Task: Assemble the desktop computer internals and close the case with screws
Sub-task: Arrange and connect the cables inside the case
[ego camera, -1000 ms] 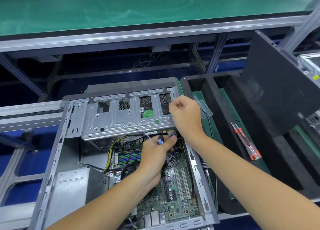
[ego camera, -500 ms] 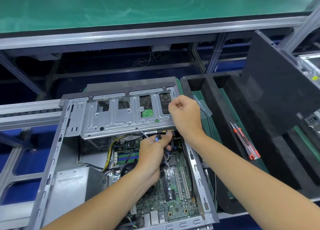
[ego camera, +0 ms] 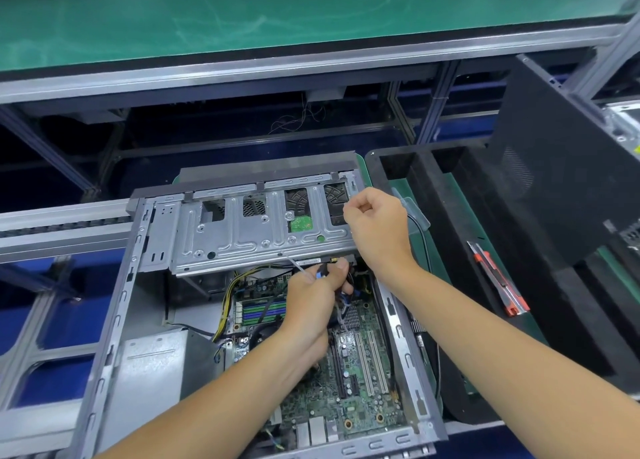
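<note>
An open grey computer case lies in front of me with its green motherboard exposed. A metal drive cage spans the case's far end. My left hand reaches in just under the cage's near edge and pinches a black and blue cable connector. My right hand is curled at the cage's right end, gripping its edge. The silver power supply sits in the near left of the case.
A black foam tray stands right of the case, with an orange and grey utility knife on it. A black side panel leans at the far right. A green conveyor belt runs across the back.
My left hand has slid slightly left and up with the connector, closer under the cage's edge. My right hand stays on the cage's right end.
</note>
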Tool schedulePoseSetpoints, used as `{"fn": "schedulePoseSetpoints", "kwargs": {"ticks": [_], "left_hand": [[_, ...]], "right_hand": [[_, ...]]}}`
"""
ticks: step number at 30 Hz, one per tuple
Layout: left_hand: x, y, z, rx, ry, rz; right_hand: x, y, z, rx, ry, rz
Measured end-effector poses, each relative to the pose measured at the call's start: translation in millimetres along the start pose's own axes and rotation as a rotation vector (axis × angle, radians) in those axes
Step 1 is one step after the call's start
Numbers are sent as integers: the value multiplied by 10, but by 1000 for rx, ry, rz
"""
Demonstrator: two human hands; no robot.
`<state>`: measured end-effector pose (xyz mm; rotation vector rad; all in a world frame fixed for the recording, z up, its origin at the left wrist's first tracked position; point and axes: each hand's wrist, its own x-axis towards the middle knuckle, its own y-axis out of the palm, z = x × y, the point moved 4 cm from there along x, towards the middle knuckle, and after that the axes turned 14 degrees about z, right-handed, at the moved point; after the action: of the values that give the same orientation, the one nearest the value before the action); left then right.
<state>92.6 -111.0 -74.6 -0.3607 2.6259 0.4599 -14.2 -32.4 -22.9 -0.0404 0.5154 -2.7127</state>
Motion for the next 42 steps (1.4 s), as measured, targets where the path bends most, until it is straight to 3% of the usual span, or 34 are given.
{"fn": "schedulePoseSetpoints", "kwargs": {"ticks": [42], "left_hand": [[-20, 30, -11, -9, 55, -50]], "right_hand": [[3, -1, 5, 7, 7, -7]]}}
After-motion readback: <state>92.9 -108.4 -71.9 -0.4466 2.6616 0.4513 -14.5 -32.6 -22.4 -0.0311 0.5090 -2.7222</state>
